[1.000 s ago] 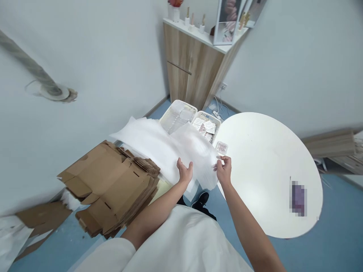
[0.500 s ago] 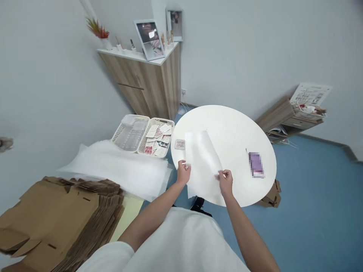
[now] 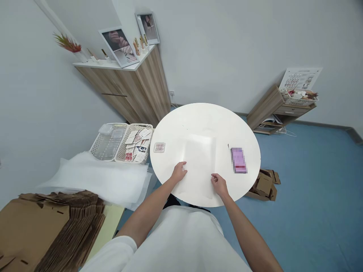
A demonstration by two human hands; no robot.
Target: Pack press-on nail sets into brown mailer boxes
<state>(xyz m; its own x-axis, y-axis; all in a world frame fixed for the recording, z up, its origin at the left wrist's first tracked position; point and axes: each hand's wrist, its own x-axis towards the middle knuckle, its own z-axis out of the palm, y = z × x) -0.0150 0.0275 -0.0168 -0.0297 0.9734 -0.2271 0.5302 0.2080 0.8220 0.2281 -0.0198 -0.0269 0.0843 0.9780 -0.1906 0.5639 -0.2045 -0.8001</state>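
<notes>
A thin, translucent white foam sheet (image 3: 199, 162) lies flat on the round white table (image 3: 198, 113). My left hand (image 3: 179, 172) is at the sheet's left edge, thumb and forefinger apart. On the opposite edge, my right hand (image 3: 219, 184) has its fingers curled and pressed together at the sheet's border. A small clear case with pinkish pieces (image 3: 159, 147) rests on the table, left of the sheet. To the right of my right hand lies a purple, pixel-blurred item (image 3: 239, 160), with a tiny dark object (image 3: 228, 146) beside it.
Two white baskets (image 3: 124, 141) hold clear plastic packs and printed cards. In front of them are stacked foam sheets (image 3: 96, 173) and flattened cardboard boxes (image 3: 36, 223). A wooden cabinet (image 3: 127, 90) stands behind; a low shelf (image 3: 283, 109) is at right. Cardboard (image 3: 265, 185) sits on the floor.
The foam sheet, curled up and partly lifted before, now lies flat on the table. My hands have stayed at its two sides. The camera view has shifted right.
</notes>
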